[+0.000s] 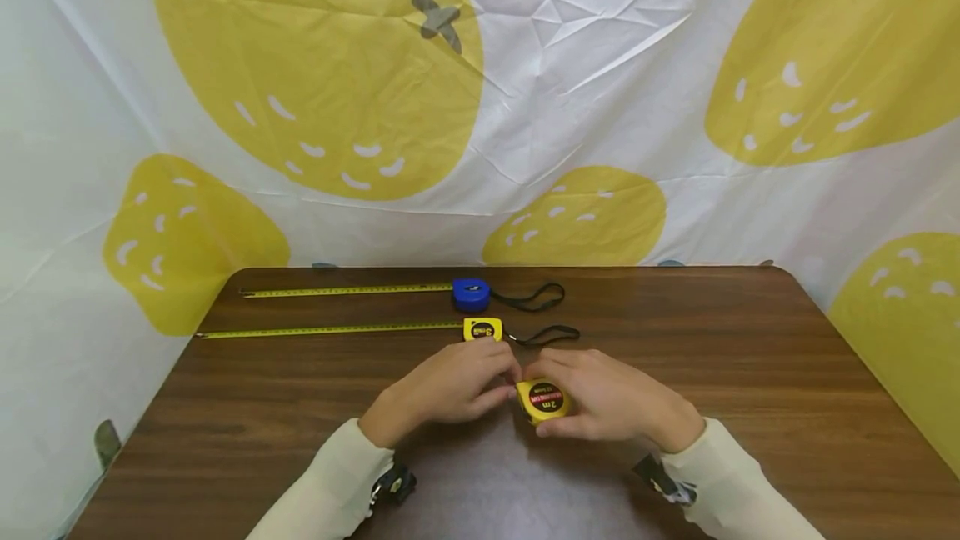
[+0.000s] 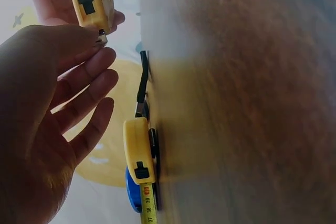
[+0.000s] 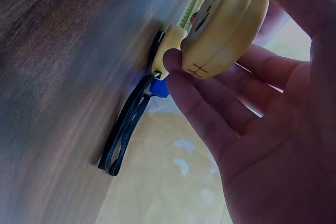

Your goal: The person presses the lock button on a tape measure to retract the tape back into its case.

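My right hand point(image 1: 611, 394) grips a yellow 2 m tape measure point(image 1: 546, 400) between thumb and fingers, its round label turned up towards the head camera. Close on its left, my left hand point(image 1: 457, 382) pinches the metal end hook point(image 2: 101, 39) at the tape's mouth with thumb and forefinger; its other fingers spread apart in the left wrist view. The case is raised off the table in both wrist views. Just beyond my left fingers lies a yellow 3 m tape measure point(image 1: 482, 327), partly covered by that hand, its blade point(image 1: 330, 330) drawn out leftward.
Farther back lies a blue tape measure point(image 1: 471, 296), its blade point(image 1: 345, 291) also drawn out to the left. Black wrist straps point(image 1: 536, 298) trail right from both lying cases. The brown wooden table point(image 1: 750, 373) meets a white cloth point(image 1: 420, 232) with yellow fruit prints behind.
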Demonstrator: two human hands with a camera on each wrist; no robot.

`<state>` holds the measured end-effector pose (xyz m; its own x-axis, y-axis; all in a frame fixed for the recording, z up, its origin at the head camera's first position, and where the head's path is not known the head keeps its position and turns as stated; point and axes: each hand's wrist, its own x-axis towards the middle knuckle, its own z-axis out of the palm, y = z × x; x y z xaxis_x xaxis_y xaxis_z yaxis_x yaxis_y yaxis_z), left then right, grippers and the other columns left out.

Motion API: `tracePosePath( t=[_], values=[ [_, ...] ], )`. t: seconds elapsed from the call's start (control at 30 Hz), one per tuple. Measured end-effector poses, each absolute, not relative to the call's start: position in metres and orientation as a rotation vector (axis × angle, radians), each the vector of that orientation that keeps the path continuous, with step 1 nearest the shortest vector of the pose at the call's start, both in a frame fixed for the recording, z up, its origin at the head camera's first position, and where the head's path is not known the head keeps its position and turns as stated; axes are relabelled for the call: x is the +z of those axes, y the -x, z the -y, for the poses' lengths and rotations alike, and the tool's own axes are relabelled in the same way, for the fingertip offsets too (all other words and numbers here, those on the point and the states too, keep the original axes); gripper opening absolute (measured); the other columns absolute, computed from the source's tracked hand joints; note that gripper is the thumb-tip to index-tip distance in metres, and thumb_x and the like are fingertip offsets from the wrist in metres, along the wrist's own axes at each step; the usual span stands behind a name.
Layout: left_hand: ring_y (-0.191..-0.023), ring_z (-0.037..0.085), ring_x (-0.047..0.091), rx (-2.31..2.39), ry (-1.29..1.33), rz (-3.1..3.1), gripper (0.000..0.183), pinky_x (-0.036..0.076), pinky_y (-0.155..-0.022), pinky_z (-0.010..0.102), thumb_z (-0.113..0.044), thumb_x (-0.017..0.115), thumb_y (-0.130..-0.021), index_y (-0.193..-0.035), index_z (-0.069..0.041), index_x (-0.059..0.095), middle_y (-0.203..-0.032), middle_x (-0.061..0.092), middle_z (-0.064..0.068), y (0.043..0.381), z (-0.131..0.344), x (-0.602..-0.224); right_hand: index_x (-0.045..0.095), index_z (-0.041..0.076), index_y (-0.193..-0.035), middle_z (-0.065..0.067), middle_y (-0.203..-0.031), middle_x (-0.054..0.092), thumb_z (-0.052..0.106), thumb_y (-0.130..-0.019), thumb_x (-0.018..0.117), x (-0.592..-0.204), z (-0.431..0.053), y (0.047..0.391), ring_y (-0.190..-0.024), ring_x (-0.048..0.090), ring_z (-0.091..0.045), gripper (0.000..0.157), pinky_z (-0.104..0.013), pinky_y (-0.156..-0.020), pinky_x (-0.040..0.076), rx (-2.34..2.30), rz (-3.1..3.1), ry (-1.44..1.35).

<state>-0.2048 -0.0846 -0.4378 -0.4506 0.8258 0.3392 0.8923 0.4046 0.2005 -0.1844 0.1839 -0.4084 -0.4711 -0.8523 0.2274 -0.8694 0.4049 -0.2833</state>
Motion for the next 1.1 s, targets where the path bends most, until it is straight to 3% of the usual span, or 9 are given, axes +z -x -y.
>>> tracePosePath(
  t=[0.47, 1.1],
  values=[
    [-0.107, 0.018, 0.067, -0.554, 1.492, 2.515, 0.014, 0.056, -0.097, 0.035, -0.023, 0.074, -0.106, -0.114, -0.012, 0.074, -0.111, 0.071, -0.001, 0.206, 0.089, -0.437, 0.071, 0.007, -0.126, 0.007, -0.106, 0.062, 0.039, -0.096, 0.087, -0.411, -0.185, 0.186, -0.088, 0.058, -0.005, 0.047, -0.027, -0.076, 0.053, 0.568, 2.678, -1.612],
    [-0.104, 0.018, 0.066, -0.605, 1.436, 2.522, 0.012, 0.056, -0.096, 0.038, -0.021, 0.077, -0.105, -0.113, -0.012, 0.074, -0.109, 0.069, -0.001, 0.212, 0.099, -0.432, 0.071, 0.014, -0.117, 0.007, -0.110, 0.067, 0.050, -0.082, 0.095, -0.419, -0.186, 0.187, -0.092, 0.062, -0.005, 0.056, -0.032, -0.081, 0.056, 0.467, 2.851, -1.521]
  ],
)
